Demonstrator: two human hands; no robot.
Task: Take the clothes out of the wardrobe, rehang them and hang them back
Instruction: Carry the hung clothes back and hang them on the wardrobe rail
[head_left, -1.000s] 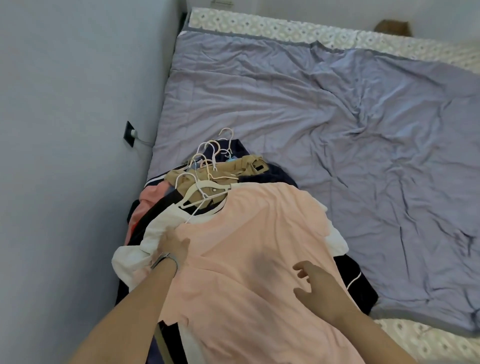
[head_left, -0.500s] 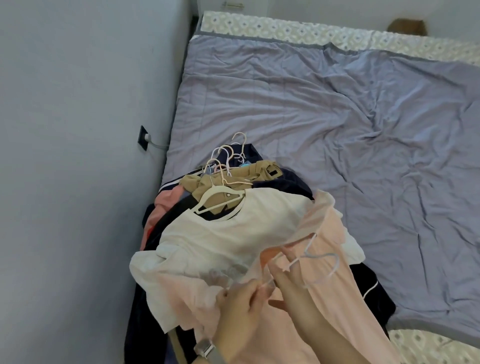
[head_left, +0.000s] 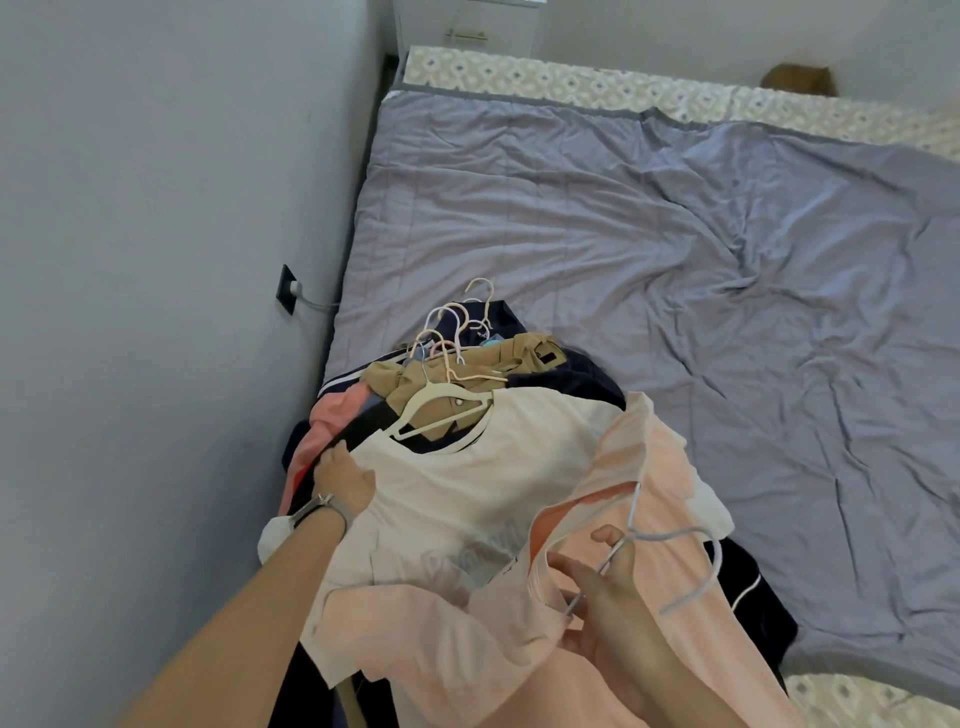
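A pile of clothes on hangers lies at the bed's near left corner. On top is a cream T-shirt (head_left: 483, 488) on a cream hanger (head_left: 441, 410). A peach T-shirt (head_left: 644, 499) is bunched over its right side. My right hand (head_left: 597, 597) grips that peach shirt's pale hanger (head_left: 670, 561) by the neck, the hook pointing right. My left hand (head_left: 340, 480), with a watch on the wrist, presses on the cream shirt's left shoulder. Under these lie a khaki garment (head_left: 467, 369), dark navy clothes (head_left: 582, 374) and a coral piece (head_left: 332, 415), with several hanger hooks (head_left: 457, 322) sticking up.
A wrinkled grey-lilac quilt (head_left: 649, 249) covers the bed, over a patterned mattress (head_left: 571, 78). A grey wall (head_left: 156, 208) with a socket and plug (head_left: 288, 288) runs along the left. A white cabinet (head_left: 467, 26) stands behind the bed head, and a brown box (head_left: 797, 83) sits at the far right.
The peach shirt, spread flat a second ago, is now pulled off to the right with its hanger. My left hand went back to the cream shirt's left shoulder.
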